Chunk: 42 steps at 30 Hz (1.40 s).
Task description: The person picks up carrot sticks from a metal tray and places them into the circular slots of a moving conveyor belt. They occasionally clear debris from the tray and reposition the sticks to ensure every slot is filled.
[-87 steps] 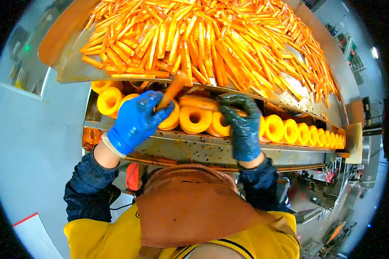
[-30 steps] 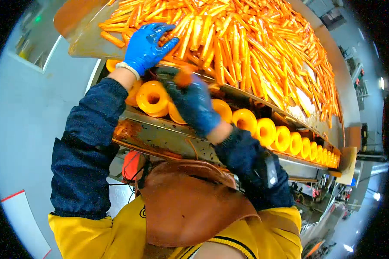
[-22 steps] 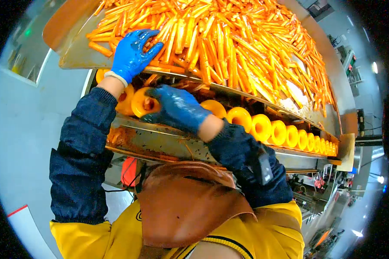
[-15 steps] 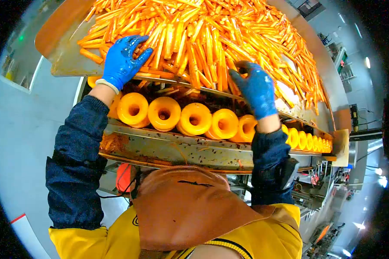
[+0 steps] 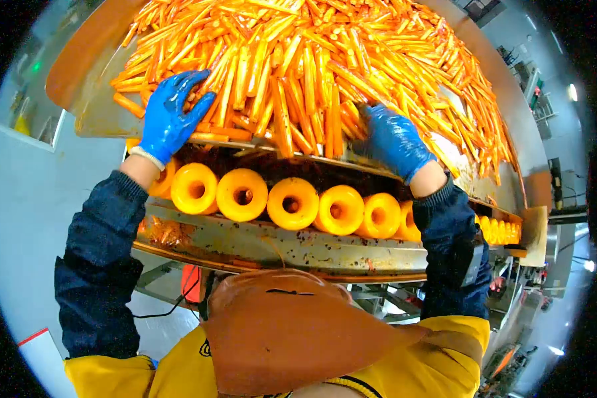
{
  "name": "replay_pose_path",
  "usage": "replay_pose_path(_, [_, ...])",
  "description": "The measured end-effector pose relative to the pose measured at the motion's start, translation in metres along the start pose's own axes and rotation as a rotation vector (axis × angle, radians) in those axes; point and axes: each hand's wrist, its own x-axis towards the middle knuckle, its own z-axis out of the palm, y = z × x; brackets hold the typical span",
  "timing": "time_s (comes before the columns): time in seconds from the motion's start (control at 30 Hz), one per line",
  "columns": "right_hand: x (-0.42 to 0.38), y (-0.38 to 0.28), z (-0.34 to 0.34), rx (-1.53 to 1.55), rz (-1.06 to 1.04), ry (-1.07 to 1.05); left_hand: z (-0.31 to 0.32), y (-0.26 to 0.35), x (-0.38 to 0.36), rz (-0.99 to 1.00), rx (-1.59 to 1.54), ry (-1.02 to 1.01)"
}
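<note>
A big heap of glossy orange sticks point(image 5: 305, 60) covers the metal tray at the top. At the heap's left front edge is my left hand point(image 5: 174, 118) in a wet blue glove, thumb and fingers apart, with nothing gripped between them. My right hand point(image 5: 395, 140), also gloved in blue, lies against the heap's front edge, right of centre. Its fingertips are hidden among the sticks and what they hold, if anything, cannot be made out. Below both hands runs a row of yellow rings with dark centre holes point(image 5: 292, 203).
The tray's raised metal rim point(image 5: 73, 66) curves round the left side. A stained metal ledge point(image 5: 298, 249) runs in front of the rings, close to my brown apron point(image 5: 292, 331). A pale block point(image 5: 533, 233) stands at the row's right end. Machinery is at the lower right.
My left hand has shifted slightly left and down. My right hand has turned and lies lower, its fingertips now hidden. The rings appear a little lower and the view has shifted.
</note>
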Motion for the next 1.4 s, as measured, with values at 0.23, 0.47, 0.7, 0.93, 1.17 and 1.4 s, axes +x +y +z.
replay_pose_path(0.23, [0.01, 0.005, 0.004, 0.041, -0.017, -0.101, -0.001, 0.009, 0.012, -0.061, 0.004, -0.106])
replay_pose_path(0.47, [0.011, 0.006, 0.01, 0.059, 0.001, -0.078, -0.007, 0.013, 0.021, -0.112, 0.033, -0.205])
replay_pose_path(0.7, [0.004, 0.012, 0.023, 0.06, -0.003, 0.014, -0.004, 0.012, 0.014, -0.103, 0.045, -0.181])
replay_pose_path(0.93, [-0.006, 0.034, 0.008, 0.304, -0.036, 0.066, 0.003, 0.003, 0.005, 0.019, 0.058, -0.058])
replay_pose_path(1.17, [-0.036, 0.048, 0.002, 0.848, 0.415, 0.734, 0.004, -0.002, 0.001, 0.009, 0.012, 0.011])
replay_pose_path(1.4, [-0.063, 0.004, 0.002, 1.227, 0.16, 1.149, 0.005, -0.003, -0.003, 0.014, 0.035, 0.063])
